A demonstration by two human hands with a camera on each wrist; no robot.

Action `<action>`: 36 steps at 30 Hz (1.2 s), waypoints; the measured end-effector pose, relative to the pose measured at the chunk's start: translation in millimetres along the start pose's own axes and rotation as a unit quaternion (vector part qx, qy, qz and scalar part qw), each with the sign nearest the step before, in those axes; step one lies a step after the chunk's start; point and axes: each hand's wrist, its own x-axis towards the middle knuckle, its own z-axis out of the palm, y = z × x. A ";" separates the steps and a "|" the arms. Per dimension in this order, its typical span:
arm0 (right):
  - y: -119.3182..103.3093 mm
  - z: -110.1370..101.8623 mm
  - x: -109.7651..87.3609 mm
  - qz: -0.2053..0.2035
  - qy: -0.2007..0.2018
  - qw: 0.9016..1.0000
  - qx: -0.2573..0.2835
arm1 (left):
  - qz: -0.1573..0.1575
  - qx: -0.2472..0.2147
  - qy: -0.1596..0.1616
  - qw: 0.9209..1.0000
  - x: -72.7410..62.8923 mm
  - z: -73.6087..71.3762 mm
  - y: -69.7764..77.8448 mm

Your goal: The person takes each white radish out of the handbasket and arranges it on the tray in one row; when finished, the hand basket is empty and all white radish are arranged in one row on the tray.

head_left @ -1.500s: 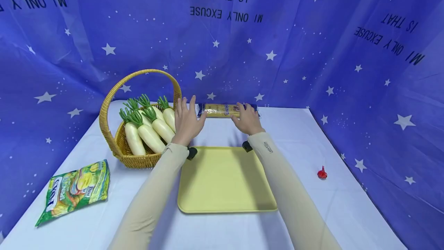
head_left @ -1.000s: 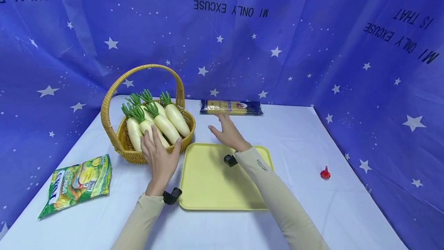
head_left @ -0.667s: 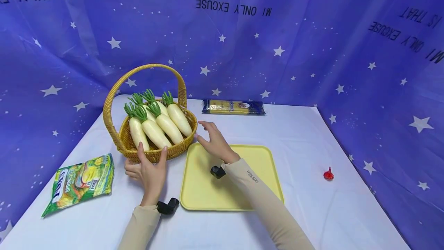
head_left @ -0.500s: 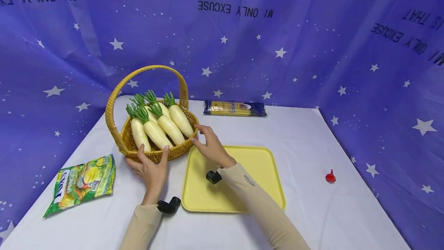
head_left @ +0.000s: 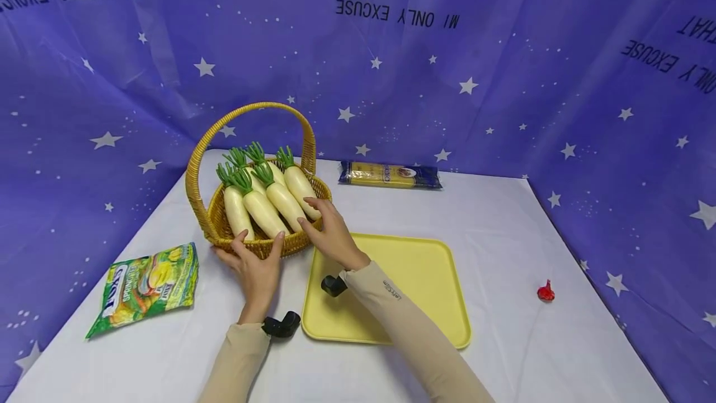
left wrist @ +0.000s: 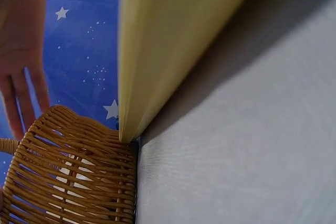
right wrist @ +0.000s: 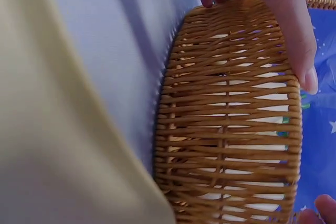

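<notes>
In the head view a wicker basket (head_left: 204,213) with a tall handle stands at the back left, filled with several white radishes (head_left: 263,211) with green tops. My left hand (head_left: 258,272) grips its front-left side; in the right wrist view the thumb (right wrist: 302,51) lies along the rim and the other fingers bend round the wall. My right hand (head_left: 334,238) is at the basket's right front, fingers over the rim beside the rightmost radish. In the left wrist view those fingers look straight. Only right fingertips (right wrist: 325,208) show in the right wrist view, just above the rim.
A yellow tray (head_left: 414,294) lies under my right forearm, close to the basket. A green vegetable bag (head_left: 148,288) is at the left, a blue-and-yellow pasta packet (head_left: 391,175) at the back, a small red object (head_left: 546,291) at the right. Blue star-printed cloth (head_left: 403,79) hangs behind.
My left hand has come back and left to the basket's front side and taken hold. The right hand has moved from the pasta packet left to the basket. The view has shifted slightly.
</notes>
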 end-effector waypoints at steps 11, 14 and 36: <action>-14.4 8.5 44.3 0.032 -0.081 0.996 -0.018 | 0.018 -0.013 -0.006 1.000 3.8 4.4 -1.3; -17.9 10.7 55.1 0.045 -0.139 0.989 -0.034 | 0.015 -0.013 -0.002 1.000 3.5 4.2 -1.9; -33.0 35.9 75.2 0.085 -0.264 0.952 -0.128 | 0.023 -0.001 0.009 1.000 0.6 0.1 -2.1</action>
